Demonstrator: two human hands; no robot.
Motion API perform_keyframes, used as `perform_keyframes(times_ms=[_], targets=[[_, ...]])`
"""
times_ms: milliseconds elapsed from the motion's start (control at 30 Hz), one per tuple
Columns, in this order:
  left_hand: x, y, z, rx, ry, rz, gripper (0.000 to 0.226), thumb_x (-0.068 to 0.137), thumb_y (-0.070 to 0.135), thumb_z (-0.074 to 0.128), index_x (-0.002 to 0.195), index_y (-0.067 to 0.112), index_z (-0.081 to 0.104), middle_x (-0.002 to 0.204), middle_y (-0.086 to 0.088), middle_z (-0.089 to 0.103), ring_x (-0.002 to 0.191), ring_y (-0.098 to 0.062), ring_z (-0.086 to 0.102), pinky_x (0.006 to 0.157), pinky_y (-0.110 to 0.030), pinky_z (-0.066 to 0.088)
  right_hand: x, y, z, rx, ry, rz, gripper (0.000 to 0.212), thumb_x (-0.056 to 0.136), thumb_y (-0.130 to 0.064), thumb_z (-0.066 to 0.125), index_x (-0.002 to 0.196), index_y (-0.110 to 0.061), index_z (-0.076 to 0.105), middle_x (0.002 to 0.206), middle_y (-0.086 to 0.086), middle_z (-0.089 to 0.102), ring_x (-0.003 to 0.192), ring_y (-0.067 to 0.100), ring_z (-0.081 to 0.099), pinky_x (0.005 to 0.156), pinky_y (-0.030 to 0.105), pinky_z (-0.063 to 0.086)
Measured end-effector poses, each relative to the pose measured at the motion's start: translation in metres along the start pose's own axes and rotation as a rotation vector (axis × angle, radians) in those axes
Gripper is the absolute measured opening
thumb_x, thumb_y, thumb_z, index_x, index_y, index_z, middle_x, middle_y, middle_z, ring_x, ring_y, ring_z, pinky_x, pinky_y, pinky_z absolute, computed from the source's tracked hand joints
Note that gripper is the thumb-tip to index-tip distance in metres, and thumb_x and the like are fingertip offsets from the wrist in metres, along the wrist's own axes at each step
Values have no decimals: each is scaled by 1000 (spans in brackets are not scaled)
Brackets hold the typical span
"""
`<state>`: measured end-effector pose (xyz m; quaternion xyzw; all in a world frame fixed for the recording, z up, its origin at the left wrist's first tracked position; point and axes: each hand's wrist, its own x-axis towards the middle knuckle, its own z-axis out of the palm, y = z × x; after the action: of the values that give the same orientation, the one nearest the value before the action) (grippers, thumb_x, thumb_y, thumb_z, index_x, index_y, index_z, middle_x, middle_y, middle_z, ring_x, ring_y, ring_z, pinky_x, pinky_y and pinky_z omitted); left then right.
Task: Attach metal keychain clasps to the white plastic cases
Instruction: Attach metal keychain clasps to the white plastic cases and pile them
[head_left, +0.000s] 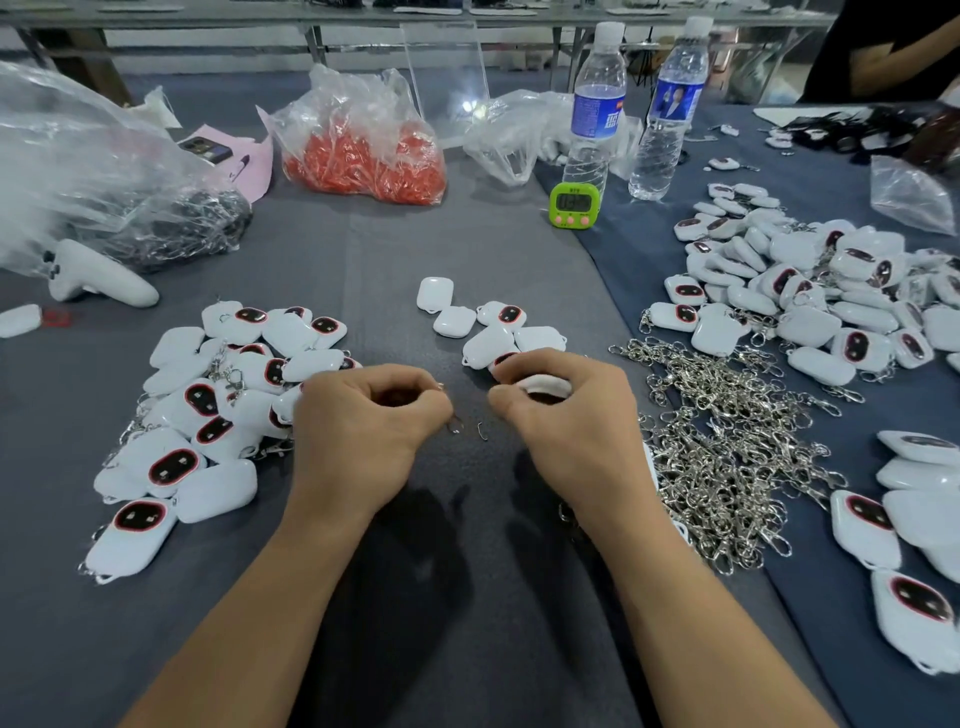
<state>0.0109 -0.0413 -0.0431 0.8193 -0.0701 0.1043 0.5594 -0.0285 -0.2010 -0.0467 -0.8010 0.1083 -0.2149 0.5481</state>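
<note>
I see my right hand (563, 415) gripping 1 white case (548, 385) low over the bench (467, 597); my left hand (363, 423), fingers curled, pinches a metal clasp (454, 427) just beside it.

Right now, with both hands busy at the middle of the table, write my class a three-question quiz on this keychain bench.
1. True or false: the right hand holds a white case.
2. Where does the heap of loose metal clasps lie? A: beside the red bag. B: to the right of the right hand. C: behind the bottles.
3. How many water bottles stand just behind the green timer?
Key: 1 true; 2 B; 3 two.
</note>
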Motion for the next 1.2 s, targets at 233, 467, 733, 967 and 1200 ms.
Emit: perform_keyframes(times_ms=[233, 467, 733, 967, 1200], targets=[[-4, -10, 7, 718, -117, 479, 10, 67, 18, 85, 68, 21, 76, 61, 2, 64, 64, -26, 57, 62, -31, 40, 8, 5, 0, 249, -32, 105, 29, 85, 7, 61, 82, -16, 77, 86, 4, 76, 77, 9, 67, 79, 37, 57], [5, -15, 6, 496, -315, 357, 8, 79, 28, 81, 86, 32, 80, 71, 16, 62, 68, -3, 52, 64, -15, 34, 7, 8, 1, 58, -56, 46, 19, 83, -8, 75, 93, -25, 74, 78, -8, 70, 72, 5, 60, 70, 24, 50], [6, -17, 6, 461, -358, 319, 18, 79, 28, 80, 96, 36, 80, 73, 11, 65, 71, -6, 56, 64, -13, 37, 4, 8, 5, -194, -142, 74, 19, 83, -23, 74, 94, -35, 65, 78, -16, 67, 80, -5, 59, 61, 5, 42], [3, -19, 6, 475, -318, 344, 13, 79, 27, 79, 90, 34, 80, 70, 10, 63, 67, -8, 55, 61, -17, 37, 8, 8, -1, -200, -192, 82, 17, 81, -24, 77, 92, -36, 71, 85, -12, 71, 81, 4, 60, 69, 7, 42], [-1, -14, 7, 492, -283, 364, 8, 80, 26, 80, 87, 29, 81, 67, 14, 60, 63, -5, 51, 64, -24, 39, 6, 8, -3, -231, -186, 64, 15, 80, -26, 78, 90, -35, 73, 76, -15, 67, 78, 5, 61, 64, 7, 42]])
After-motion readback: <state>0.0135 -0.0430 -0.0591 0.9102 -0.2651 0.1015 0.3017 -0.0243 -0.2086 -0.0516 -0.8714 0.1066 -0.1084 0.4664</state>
